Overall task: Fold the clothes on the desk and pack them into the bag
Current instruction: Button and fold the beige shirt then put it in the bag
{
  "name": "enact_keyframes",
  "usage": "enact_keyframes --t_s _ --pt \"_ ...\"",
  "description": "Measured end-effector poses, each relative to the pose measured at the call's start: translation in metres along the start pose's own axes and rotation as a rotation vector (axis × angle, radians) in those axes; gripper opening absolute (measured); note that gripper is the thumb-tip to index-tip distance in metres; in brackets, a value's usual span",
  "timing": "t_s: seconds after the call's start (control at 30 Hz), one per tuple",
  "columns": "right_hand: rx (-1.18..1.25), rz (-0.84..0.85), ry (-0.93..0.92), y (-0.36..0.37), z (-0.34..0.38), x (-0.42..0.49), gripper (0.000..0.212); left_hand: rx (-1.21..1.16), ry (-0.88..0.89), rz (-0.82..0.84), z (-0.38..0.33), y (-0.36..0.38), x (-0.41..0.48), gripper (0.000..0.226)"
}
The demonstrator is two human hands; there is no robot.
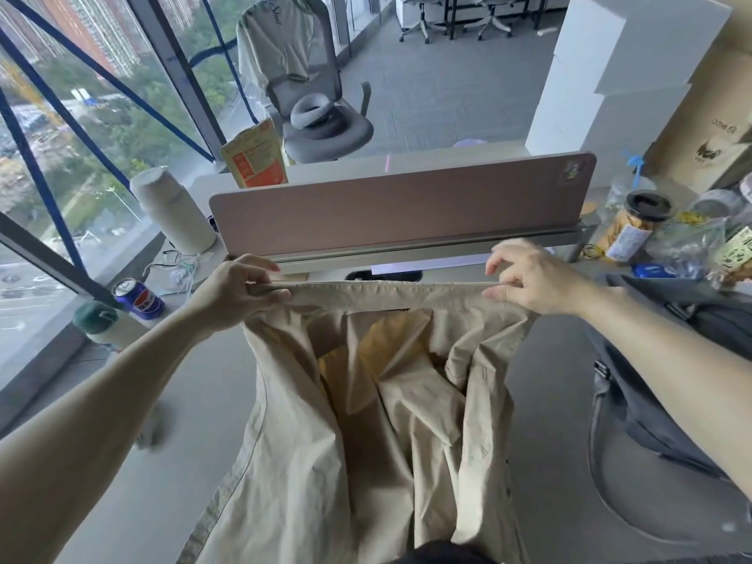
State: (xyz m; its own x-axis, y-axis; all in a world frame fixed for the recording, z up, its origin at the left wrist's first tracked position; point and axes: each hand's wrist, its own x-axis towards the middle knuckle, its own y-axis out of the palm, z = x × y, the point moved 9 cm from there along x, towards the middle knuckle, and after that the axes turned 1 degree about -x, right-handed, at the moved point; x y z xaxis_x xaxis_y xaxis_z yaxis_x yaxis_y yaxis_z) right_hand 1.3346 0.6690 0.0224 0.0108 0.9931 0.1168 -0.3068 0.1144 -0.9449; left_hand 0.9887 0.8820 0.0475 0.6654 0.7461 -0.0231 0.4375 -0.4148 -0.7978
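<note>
A beige garment (pixel 366 421) hangs in the air above the grey desk (pixel 171 462), held up by its top edge. My left hand (pixel 240 291) pinches the left end of that edge. At the right end my right hand (pixel 533 278) grips the same edge with thumb and fingers. The cloth drapes down toward me in loose folds, and a yellowish lining shows inside it. A dark grey bag (pixel 667 384) lies on the desk at the right, partly under my right forearm.
A pink desk divider (pixel 398 197) stands just behind the garment. Left of it are a white bottle (pixel 171 209), a blue can (pixel 138 299) and a green-capped container (pixel 97 319). Jars and snack packets (pixel 635 225) crowd the right back corner.
</note>
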Motion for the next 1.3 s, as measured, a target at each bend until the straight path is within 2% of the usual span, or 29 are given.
enact_keyframes --t_s 0.07,0.13,0.27,0.47,0.57,0.73,0.8,0.9,1.07,1.17,1.3 --pt "-0.088 -0.166 -0.095 -0.015 0.006 -0.002 0.062 0.015 -0.011 -0.035 0.006 -0.004 0.005 0.048" --pt "-0.120 -0.241 -0.119 -0.023 0.004 -0.002 0.055 0.019 -0.043 -0.108 0.007 -0.007 0.010 0.057" --pt "0.047 -0.174 0.089 -0.016 -0.027 0.015 0.058 0.056 -0.128 -0.236 0.005 -0.009 0.034 0.035" --pt "0.075 0.085 0.332 0.060 -0.091 0.071 0.029 0.089 -0.228 -0.199 0.022 0.043 0.088 0.021" --pt "0.134 0.035 0.405 0.091 -0.108 0.080 0.017 0.094 -0.301 -0.220 0.046 0.071 0.102 0.021" --pt "0.280 -0.025 0.512 0.147 -0.131 0.077 0.019 0.138 -0.459 -0.222 0.084 0.101 0.099 0.022" --pt "0.321 -0.031 0.576 0.162 -0.137 0.068 0.029 0.129 -0.511 -0.184 0.094 0.112 0.091 0.030" --pt "0.371 0.026 0.655 0.181 -0.140 0.054 0.052 0.079 -0.571 -0.076 0.114 0.131 0.073 0.054" --pt "0.501 0.114 0.785 0.214 -0.131 0.013 0.082 0.037 -0.699 0.105 0.154 0.169 0.019 0.068" --pt "0.558 0.161 0.878 0.233 -0.118 -0.020 0.087 0.018 -0.792 0.228 0.175 0.195 -0.022 0.075" --pt "0.608 0.104 1.054 0.246 -0.093 -0.086 0.075 0.034 -0.912 0.380 0.204 0.223 -0.088 0.087"
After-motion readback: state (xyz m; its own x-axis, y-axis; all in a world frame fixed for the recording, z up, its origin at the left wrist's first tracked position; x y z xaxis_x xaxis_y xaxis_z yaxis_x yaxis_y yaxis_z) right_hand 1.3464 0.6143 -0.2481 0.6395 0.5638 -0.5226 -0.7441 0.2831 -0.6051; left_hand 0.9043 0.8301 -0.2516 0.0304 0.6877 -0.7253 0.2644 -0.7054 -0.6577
